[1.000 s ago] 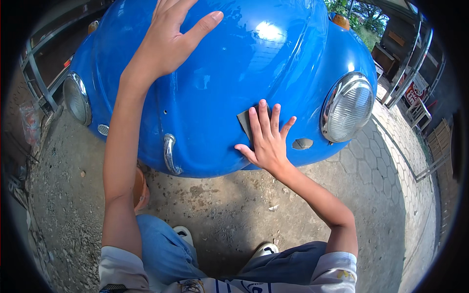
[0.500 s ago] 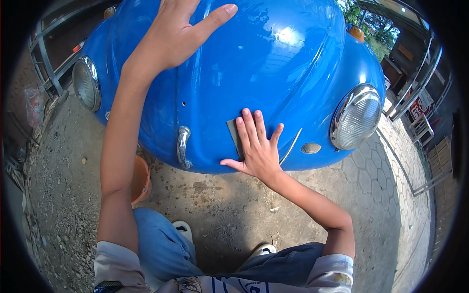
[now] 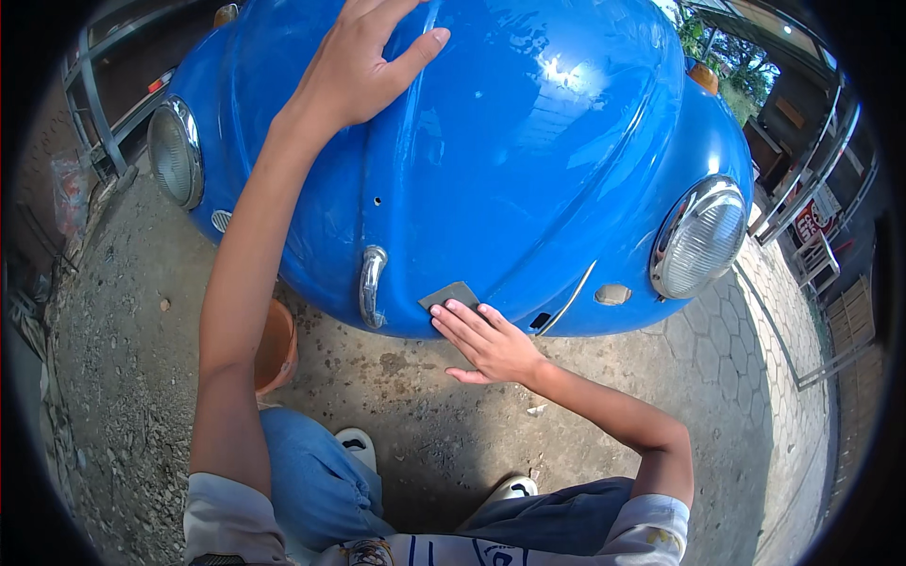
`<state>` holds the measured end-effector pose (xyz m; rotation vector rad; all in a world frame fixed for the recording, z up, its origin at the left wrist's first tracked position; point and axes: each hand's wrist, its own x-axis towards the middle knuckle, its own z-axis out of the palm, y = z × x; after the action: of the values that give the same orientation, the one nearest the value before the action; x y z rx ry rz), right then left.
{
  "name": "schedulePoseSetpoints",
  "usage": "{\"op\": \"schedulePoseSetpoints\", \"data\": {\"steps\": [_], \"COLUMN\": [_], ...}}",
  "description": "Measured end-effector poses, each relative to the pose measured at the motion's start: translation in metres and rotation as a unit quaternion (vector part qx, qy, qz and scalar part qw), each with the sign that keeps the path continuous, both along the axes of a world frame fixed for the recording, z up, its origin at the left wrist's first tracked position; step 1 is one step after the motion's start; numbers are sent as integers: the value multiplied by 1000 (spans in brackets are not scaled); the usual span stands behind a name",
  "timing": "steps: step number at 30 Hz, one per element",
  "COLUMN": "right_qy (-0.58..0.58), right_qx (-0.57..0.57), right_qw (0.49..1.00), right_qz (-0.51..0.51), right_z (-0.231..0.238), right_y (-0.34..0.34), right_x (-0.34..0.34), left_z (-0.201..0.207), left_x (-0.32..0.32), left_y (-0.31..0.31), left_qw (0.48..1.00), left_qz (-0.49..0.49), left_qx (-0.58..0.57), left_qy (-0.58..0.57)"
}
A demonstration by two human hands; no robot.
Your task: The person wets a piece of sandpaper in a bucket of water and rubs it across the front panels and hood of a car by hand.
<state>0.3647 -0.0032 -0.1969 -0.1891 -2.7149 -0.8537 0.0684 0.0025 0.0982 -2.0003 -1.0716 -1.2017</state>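
Note:
The front of a rounded blue car fills the upper view, its hood sloping toward me. Near the hood's lower edge, my right hand lies with its fingers flat and close together over a dark grey piece of sandpaper, pressing it to the paint. The sheet's far corner sticks out past the fingertips. Farther up, my left hand is open on or just over the hood, thumb spread; its other fingertips run out of the top of the picture. A chrome hood handle sits left of the sandpaper.
Round headlights flank the hood, a left headlight and a right headlight. Below the car's front, an orange bucket stands left of my legs. A white chair and metal frames are at the far right. Concrete ground meets hexagonal paving.
My right hand and the sandpaper have slid down toward the hood's lower edge; its fingers are closer together and the sheet is turned. The view has shifted slightly. My left hand stays at the upper hood.

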Motion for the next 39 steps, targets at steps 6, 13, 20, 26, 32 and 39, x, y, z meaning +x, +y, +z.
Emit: {"op": "schedulePoseSetpoints", "data": {"steps": [6,13,20,26,32,39], "right_qy": [34,129,141,226,349,342], "right_qx": [7,-76,-53,-187,-86,-73], "right_qw": [999,985,987,951,932,936], "right_qz": [-29,-84,-50,99,56,44], "right_z": [37,96,109,168,160,147], "right_y": [-2,-9,17,36,60,60], "right_x": [-46,-87,-83,-94,-37,-35], "left_z": [-25,-45,-56,-49,-115,-178], "left_x": [-39,-77,-72,-55,33,56], "left_y": [11,37,49,17,-39,-71], "left_qw": [997,993,993,998,986,960], "left_qz": [69,110,100,29,18,48], "left_qx": [0,38,64,58,-140,-264], "left_qy": [-27,6,9,27,87,78]}}
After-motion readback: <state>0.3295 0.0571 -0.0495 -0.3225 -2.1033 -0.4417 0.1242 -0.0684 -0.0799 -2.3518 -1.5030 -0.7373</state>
